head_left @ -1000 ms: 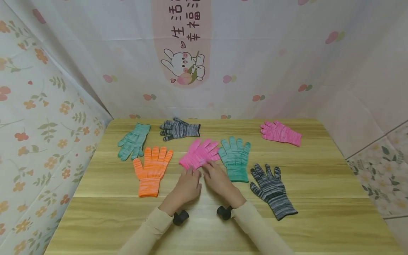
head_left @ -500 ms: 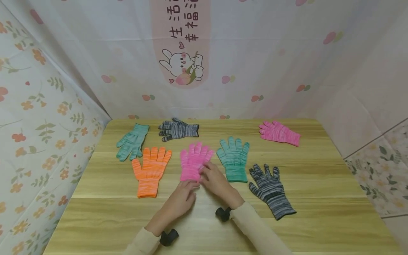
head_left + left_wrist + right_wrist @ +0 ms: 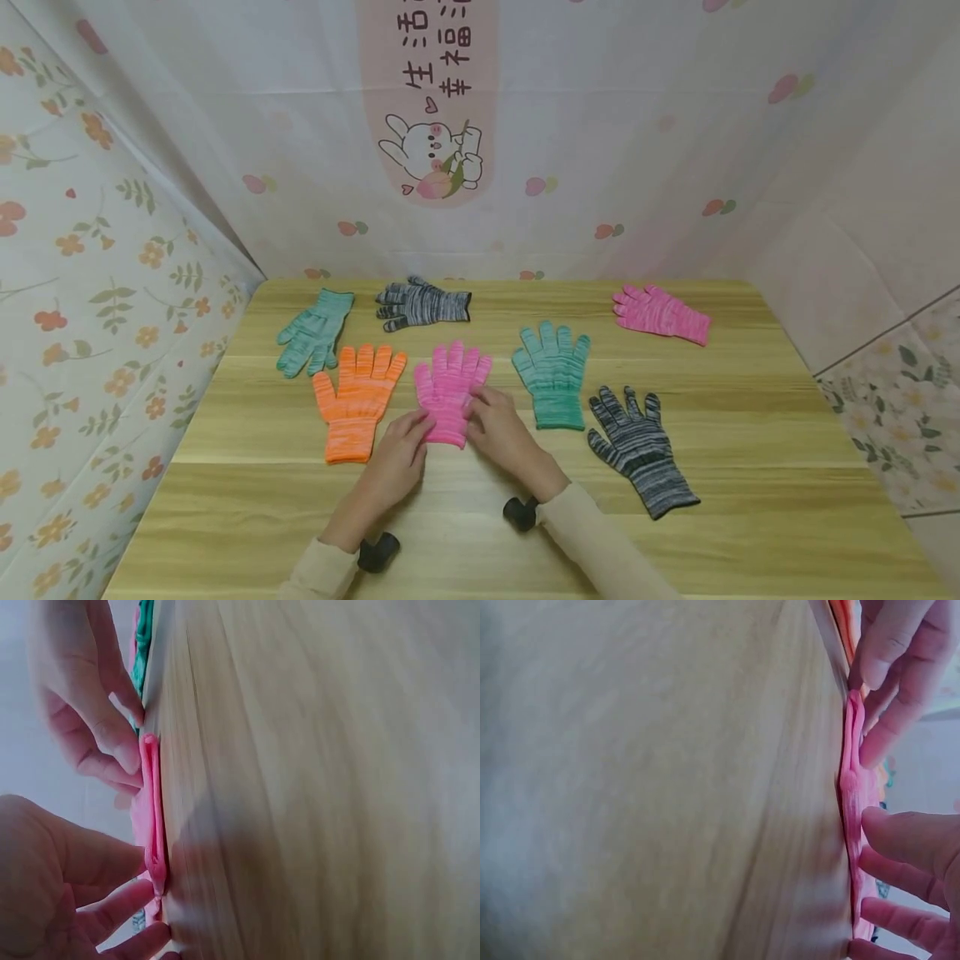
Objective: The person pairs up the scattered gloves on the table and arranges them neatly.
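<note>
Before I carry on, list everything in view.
Pink gloves: 2, pink, centre and back right
Orange glove: 1, orange, left of centre
Green gloves: 2, green, far left and centre right
Striped gloves: 2, black-grey, back left of centre and near right
Table: 1, yellowish wood, under gloves
Printed cloth: count unclear, whitish, behind and beside table
Sleeves: 2, cream, lower middle
Wrist devices: 2, black, by sleeve ends
Left hand: 1, bare, at centre pink glove's left edge
Right hand: 1, bare, at its right edge

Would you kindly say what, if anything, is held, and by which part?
Left hand and right hand touch the nearer pink glove by its cuff; whether held cannot be told.
</note>
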Demonstrator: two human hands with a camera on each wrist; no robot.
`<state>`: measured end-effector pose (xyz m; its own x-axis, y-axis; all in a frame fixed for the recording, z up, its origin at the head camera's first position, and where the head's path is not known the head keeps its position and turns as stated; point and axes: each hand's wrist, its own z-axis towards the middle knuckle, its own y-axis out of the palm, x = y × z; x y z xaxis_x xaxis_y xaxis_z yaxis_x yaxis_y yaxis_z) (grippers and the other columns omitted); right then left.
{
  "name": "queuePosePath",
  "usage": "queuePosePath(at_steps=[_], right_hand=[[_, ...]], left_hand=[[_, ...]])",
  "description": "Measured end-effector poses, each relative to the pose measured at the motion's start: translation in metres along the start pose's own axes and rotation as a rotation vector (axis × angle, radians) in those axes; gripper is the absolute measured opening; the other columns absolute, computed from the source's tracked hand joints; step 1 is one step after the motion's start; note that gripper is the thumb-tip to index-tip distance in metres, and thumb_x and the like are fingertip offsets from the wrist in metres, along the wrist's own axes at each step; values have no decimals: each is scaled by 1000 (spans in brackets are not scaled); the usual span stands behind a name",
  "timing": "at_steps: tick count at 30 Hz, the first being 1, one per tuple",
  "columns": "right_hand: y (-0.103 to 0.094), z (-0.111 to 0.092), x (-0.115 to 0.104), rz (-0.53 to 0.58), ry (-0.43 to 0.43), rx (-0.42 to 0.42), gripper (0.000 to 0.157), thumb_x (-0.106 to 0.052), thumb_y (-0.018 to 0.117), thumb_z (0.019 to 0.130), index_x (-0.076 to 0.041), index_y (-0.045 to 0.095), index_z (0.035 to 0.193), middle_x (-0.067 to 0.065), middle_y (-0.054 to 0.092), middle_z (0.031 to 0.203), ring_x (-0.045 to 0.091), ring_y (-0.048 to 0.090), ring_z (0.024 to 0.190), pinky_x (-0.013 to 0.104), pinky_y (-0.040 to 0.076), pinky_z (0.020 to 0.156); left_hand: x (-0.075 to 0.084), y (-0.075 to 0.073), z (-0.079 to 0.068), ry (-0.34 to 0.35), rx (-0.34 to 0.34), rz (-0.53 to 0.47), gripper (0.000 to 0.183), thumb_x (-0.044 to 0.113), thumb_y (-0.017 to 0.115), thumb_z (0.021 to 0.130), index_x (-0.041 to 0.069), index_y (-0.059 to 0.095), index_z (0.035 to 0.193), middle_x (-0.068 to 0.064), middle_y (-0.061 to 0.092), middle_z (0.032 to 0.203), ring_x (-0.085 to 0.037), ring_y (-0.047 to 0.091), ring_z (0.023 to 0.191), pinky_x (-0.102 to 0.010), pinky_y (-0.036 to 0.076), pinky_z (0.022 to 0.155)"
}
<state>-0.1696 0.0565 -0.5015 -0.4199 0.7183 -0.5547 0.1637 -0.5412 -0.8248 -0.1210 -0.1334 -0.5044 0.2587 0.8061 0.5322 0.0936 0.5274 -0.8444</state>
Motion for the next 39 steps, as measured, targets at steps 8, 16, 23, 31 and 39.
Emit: queuePosePath(at_steps=[8,16,23,31,39], right_hand=[[2,-6,-6,-106,13,-9,14,-19,68,83,-10,58,77,17,52,130,38,46,122,54,31,106],[5,-13,-13,-204,2,-3,16,-26,69,83,-13,61,82,13,55,125,32,47,115,47,35,102],[5,-12,-10,-160,-8,-20,16,-25,71,81,-14,62,90,12,54,125,32,47,114,50,39,97],[3,-12,-9,-123,-16,-27,18,-23,71,81,-13,63,94,13,52,127,33,46,116,51,39,97],[2,-14,-11,-120,-21,-40,19,-23,71,80,-13,64,95,12,52,127,31,46,117,49,38,98]], left_hand=[[4,1,-5,21,33,15,30,5,56,90,1,61,119,-14,53,127,-34,48,118,-48,40,100],[4,0,-9,-49,14,-14,25,8,59,90,7,63,115,-10,54,125,-29,49,117,-45,42,99],[3,-2,-10,-30,45,3,24,6,59,88,8,66,111,-8,57,120,-28,52,111,-44,44,96],[1,-1,-10,-41,40,-4,25,5,58,89,8,66,112,-8,57,122,-28,52,111,-44,43,97],[3,-2,-10,-80,34,1,25,5,58,88,7,65,113,-7,56,123,-27,51,111,-44,43,97]])
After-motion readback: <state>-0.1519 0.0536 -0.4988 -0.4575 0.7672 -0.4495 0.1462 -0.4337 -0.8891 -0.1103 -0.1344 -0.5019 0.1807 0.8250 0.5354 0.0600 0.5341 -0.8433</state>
